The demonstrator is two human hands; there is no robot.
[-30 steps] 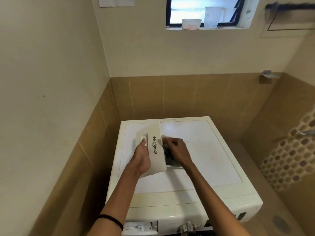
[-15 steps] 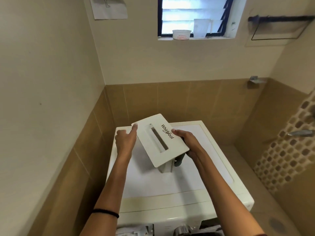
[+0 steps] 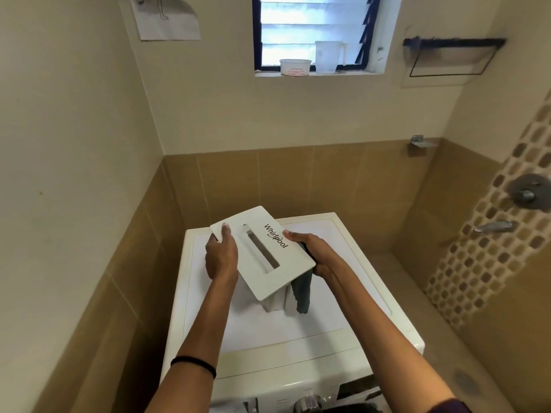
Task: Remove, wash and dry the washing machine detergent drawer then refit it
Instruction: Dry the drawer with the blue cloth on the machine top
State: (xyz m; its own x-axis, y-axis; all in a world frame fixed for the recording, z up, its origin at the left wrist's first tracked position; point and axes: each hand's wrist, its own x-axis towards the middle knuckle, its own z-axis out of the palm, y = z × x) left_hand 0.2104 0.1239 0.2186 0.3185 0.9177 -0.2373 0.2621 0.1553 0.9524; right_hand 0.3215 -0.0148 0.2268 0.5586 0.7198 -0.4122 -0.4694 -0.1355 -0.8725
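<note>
At the bottom edge, the washing machine's front showed a chrome control knob [image 3: 307, 403]; no panel markings could be read. A thin black band [image 3: 193, 363] circled the left forearm. The detergent drawer [image 3: 295, 260] was out of the machine and held tilted over the washing machine's top [image 3: 343, 287], with its flat white plastic front panel facing up. Whether its lower end touched the top could not be told. The panel bore the dark lettering "Whirlpool" [image 3: 276, 236] beside a long rectangular handle recess. The left hand [image 3: 222, 257] gripped the panel's left corner, thumb on the face and fingers curled behind. The right hand [image 3: 316, 251] held the right edge, thumb on the rim and fingers curled beneath. A dark grey-green cloth [image 3: 302, 293] hung limp from under that hand, beside the drawer body. The machine top was smooth off-white with rounded corners. Glossy tan tiles covered the lower walls, with cream paint above. At right were a mosaic strip, a round metal shower valve [image 3: 529, 193] and a spout [image 3: 495, 226]. On the far window sill stood a white tub [image 3: 295, 67] with unreadable red print and a translucent jug [image 3: 328, 56]. A curled paper sheet [image 3: 165, 17] and a black wire rack [image 3: 453, 55] hung on the wall.
</note>
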